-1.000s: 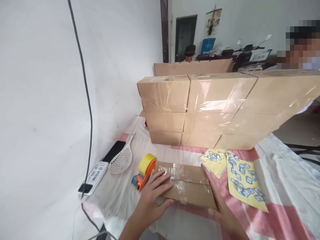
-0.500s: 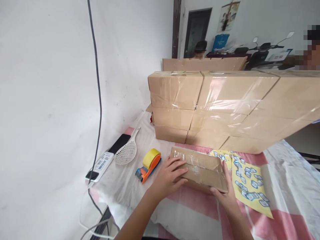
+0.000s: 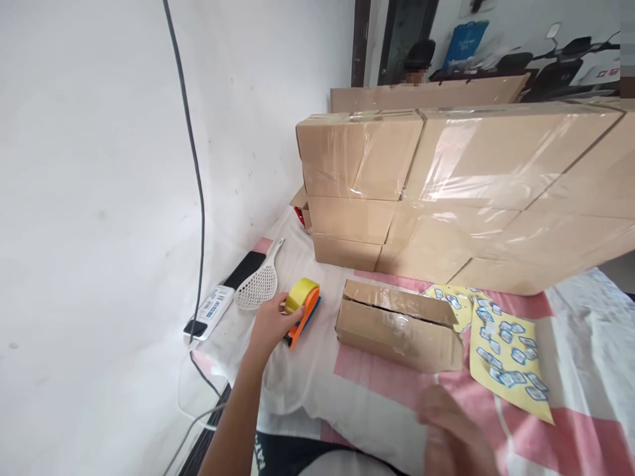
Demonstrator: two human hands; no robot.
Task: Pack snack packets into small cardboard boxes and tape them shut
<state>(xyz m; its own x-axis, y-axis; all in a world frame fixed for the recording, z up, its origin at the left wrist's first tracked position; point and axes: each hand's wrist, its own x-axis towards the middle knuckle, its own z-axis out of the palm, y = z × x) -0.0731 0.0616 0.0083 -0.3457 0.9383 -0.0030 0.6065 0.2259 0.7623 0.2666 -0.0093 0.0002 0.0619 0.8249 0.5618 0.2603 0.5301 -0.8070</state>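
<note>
evidently, the orange tape dispenser (image 3: 312, 309) with its yellow roll is set on the pink-and-white cloth (image 3: 307, 390), just left of the small cardboard carton (image 3: 397, 334), where it can be reached, it seems, without a stretch. its roll is touched by the left hand (image 3: 274, 318), whose fingers are partly curled, with the thumb toward the near side, probably because the roll offers a rounded hold; how firmly it is gripped cannot be told. the carton is laid flat, long side toward the person, so that its top seam is kept in view; a dark gap is shown between the flaps. the right hand (image 3: 449, 426) is held nearer the person, blurred and apart from the carton; nothing is seen in it, and how far it is opened cannot be told. to the carton's right, yellow printed sheets (image 3: 507, 360) are spread. left of the dispenser, a white perforated scoop (image 3: 258, 287) is laid. behind, larger cartons (image 3: 446, 192) are stacked, bound by clear tape, presumably for steadiness.
</note>
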